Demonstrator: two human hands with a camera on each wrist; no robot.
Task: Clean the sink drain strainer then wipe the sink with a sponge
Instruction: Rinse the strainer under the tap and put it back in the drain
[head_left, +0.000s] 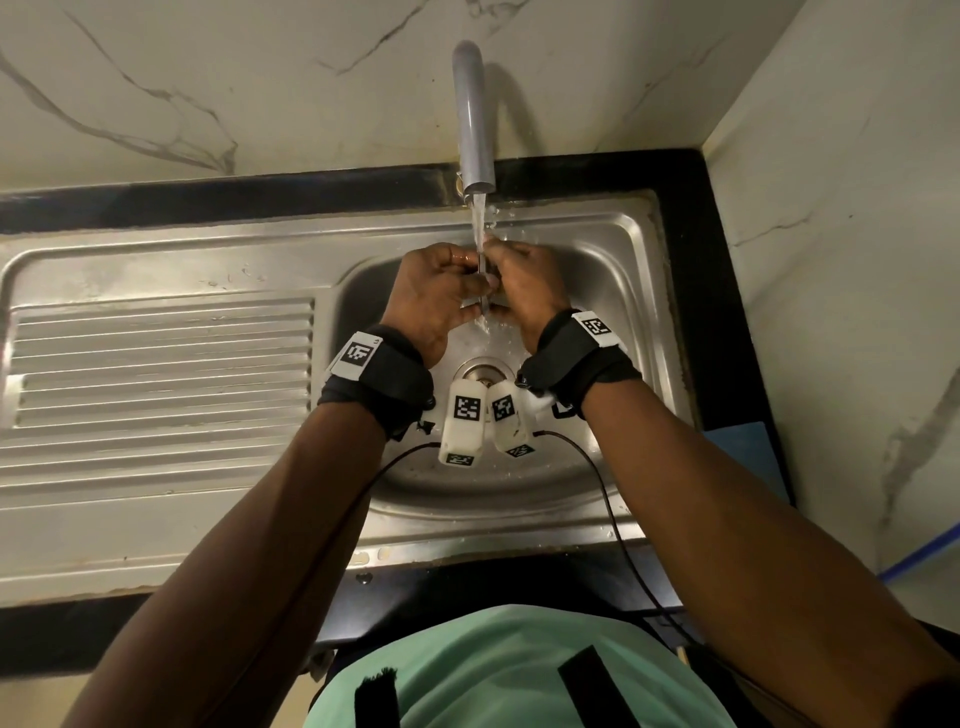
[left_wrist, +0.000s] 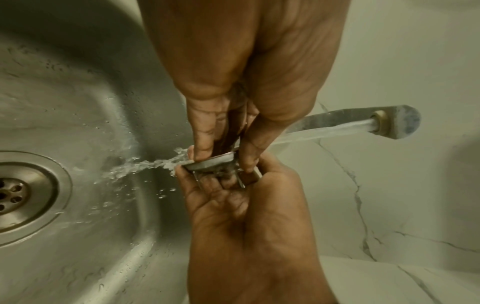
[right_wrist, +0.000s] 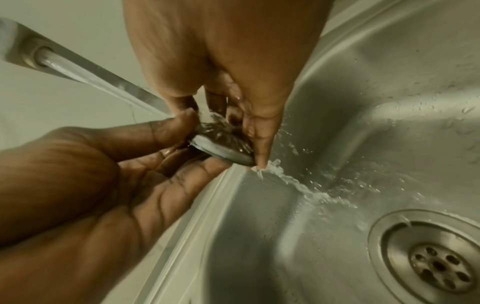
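Note:
The round metal drain strainer (head_left: 483, 291) is held on edge under the running tap (head_left: 474, 119), above the back of the steel sink (head_left: 613, 291). My left hand (head_left: 441, 291) pinches its left side, thumb on the rim and fingers behind it (right_wrist: 179, 127). My right hand (head_left: 519, 286) grips it from the other side, fingers pressed on its wet face (right_wrist: 259, 142). Water hits the strainer (left_wrist: 213, 163) and sprays off toward the open drain (left_wrist: 15, 195). A metal bracket shows on the strainer's underside. No sponge is in view.
A ribbed steel drainboard (head_left: 161, 364) lies left of the basin. Marble walls close the back and right side. A flat blue object (head_left: 748, 447) sits on the black counter at the sink's right front corner. Wrist camera cables hang over the basin's front.

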